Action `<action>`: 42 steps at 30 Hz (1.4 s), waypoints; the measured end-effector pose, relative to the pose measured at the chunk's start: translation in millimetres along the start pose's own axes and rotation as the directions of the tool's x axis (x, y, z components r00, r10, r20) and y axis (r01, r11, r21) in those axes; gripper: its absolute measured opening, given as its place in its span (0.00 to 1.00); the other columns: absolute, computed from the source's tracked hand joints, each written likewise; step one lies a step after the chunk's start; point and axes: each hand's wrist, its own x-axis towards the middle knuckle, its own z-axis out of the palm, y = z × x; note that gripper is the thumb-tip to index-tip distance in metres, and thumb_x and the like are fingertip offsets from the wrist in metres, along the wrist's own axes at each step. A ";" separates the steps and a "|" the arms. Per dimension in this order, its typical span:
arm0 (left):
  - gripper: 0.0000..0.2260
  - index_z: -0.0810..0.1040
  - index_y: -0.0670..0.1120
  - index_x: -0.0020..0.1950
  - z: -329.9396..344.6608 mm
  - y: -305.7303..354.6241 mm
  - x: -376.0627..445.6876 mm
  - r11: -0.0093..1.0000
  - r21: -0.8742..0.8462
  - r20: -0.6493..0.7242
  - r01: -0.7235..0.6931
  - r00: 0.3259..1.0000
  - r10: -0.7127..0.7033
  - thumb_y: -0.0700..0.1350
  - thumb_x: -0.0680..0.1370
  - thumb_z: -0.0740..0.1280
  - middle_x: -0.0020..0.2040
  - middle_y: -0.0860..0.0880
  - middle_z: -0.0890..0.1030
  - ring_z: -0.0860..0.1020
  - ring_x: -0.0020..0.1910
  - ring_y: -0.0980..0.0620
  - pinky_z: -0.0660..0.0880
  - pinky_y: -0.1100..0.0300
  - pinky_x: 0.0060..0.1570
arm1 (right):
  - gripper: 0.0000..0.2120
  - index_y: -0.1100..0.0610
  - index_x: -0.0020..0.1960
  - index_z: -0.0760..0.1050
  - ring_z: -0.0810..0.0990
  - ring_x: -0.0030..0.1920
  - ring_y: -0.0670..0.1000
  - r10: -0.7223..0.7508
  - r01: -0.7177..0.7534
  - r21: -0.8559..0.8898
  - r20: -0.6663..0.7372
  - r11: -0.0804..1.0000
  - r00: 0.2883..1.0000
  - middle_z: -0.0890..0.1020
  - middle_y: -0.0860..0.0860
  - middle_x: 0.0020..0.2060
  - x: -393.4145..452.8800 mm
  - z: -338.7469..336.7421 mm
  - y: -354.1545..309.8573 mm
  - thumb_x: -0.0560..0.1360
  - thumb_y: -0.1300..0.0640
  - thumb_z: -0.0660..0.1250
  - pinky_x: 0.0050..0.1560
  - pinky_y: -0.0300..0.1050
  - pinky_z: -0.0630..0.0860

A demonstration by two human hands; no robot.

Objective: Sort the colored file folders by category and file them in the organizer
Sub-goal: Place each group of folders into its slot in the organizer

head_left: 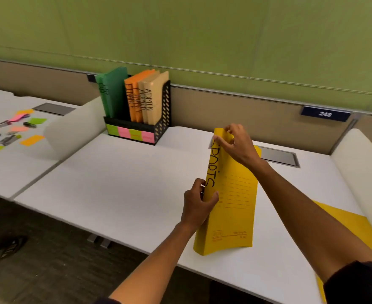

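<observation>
A yellow folder [233,207] marked SPORTS stands on its lower edge on the white desk [119,183], right of centre. My left hand [197,205] grips its spine about halfway up. My right hand [235,143] pinches its top corner. A black mesh organizer [161,119] stands at the back of the desk, holding green folders [111,93], orange folders [134,99] and tan folders [153,99] marked ADMIN. Another yellow folder [356,229] lies flat under my right forearm at the desk's right edge.
Pink and green sticky labels [130,133] line the organizer's front. The neighbouring desk on the left carries scattered sticky notes [31,140] and staplers or clips [9,139]. A grey cable hatch [279,155] sits behind the held folder. A padded divider [360,163] bounds the right side.
</observation>
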 end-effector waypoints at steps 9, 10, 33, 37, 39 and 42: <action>0.11 0.69 0.56 0.53 -125.8 -31.7 2.9 0.992 0.107 -0.208 -0.065 0.974 0.086 0.52 0.76 0.70 0.40 0.56 0.79 0.79 0.36 0.57 0.76 0.68 0.34 | 0.19 0.57 0.42 0.74 0.75 0.40 0.52 -0.198 0.196 0.025 0.157 0.980 0.968 0.77 0.52 0.39 42.3 66.3 -134.5 0.72 0.41 0.70 0.37 0.51 0.73; 0.11 0.68 0.57 0.53 -137.7 -35.6 4.5 0.990 0.125 -0.240 -0.062 0.967 0.091 0.51 0.77 0.70 0.41 0.57 0.78 0.79 0.38 0.58 0.76 0.69 0.35 | 0.17 0.55 0.41 0.74 0.73 0.38 0.49 -0.225 0.226 0.018 0.179 0.974 0.958 0.76 0.49 0.38 47.6 74.1 -146.9 0.72 0.42 0.70 0.35 0.46 0.72; 0.19 0.65 0.51 0.63 -321.8 -104.5 175.8 0.947 0.314 -0.506 0.072 0.857 0.103 0.50 0.77 0.69 0.52 0.52 0.78 0.78 0.47 0.52 0.79 0.59 0.46 | 0.12 0.59 0.44 0.77 0.75 0.35 0.45 -0.529 0.499 0.178 0.302 0.848 0.793 0.79 0.49 0.36 243.6 235.6 -291.8 0.75 0.49 0.70 0.33 0.37 0.69; 0.23 0.65 0.52 0.67 -334.3 -117.1 205.0 0.940 0.337 -0.433 0.056 0.896 0.102 0.59 0.76 0.65 0.58 0.51 0.78 0.79 0.50 0.53 0.77 0.64 0.49 | 0.12 0.59 0.47 0.77 0.77 0.39 0.49 -0.575 0.557 0.154 0.310 0.816 0.758 0.80 0.51 0.39 274.2 240.7 -294.2 0.75 0.49 0.69 0.35 0.39 0.71; 0.25 0.66 0.48 0.69 -342.0 -128.4 215.6 0.933 0.356 -0.424 0.053 0.899 0.111 0.61 0.77 0.60 0.64 0.50 0.76 0.77 0.58 0.53 0.75 0.63 0.57 | 0.13 0.58 0.49 0.78 0.77 0.40 0.48 -0.588 0.575 0.139 0.303 0.806 0.750 0.80 0.50 0.41 286.6 239.5 -294.5 0.75 0.48 0.69 0.36 0.36 0.70; 0.24 0.68 0.47 0.68 -353.6 -149.1 231.5 0.953 0.281 -0.507 0.116 0.861 0.045 0.60 0.80 0.55 0.65 0.48 0.76 0.75 0.64 0.52 0.72 0.60 0.63 | 0.12 0.57 0.50 0.78 0.74 0.37 0.42 -0.598 0.591 0.116 0.275 0.798 0.753 0.78 0.47 0.40 305.0 236.3 -295.8 0.75 0.48 0.69 0.33 0.32 0.67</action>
